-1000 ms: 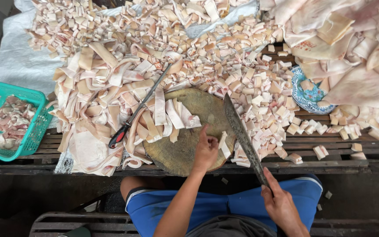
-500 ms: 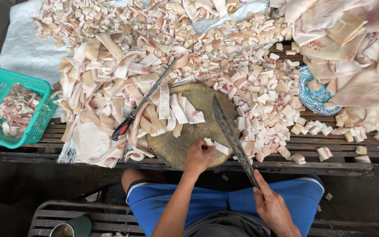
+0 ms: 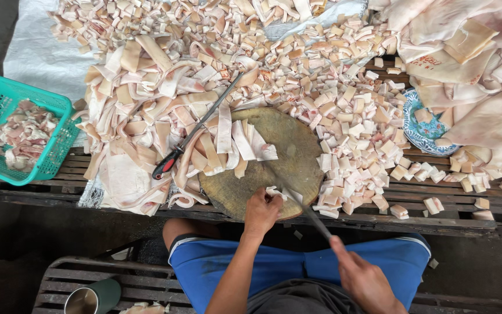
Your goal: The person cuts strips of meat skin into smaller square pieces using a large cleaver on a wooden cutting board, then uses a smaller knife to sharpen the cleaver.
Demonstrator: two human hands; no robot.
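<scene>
Pale pinkish strip of pork skin point(image 3: 275, 192) lies at the near edge of the round wooden chopping block point(image 3: 274, 139) on the slatted worktop point(image 3: 437, 218), pinned under the curled left hand point(image 3: 261, 210). It looks limp, greasy and slippery, best pressed flat near the cut. Right hand point(image 3: 362, 278) is closed around a long-bladed knife point(image 3: 306, 210).
</scene>
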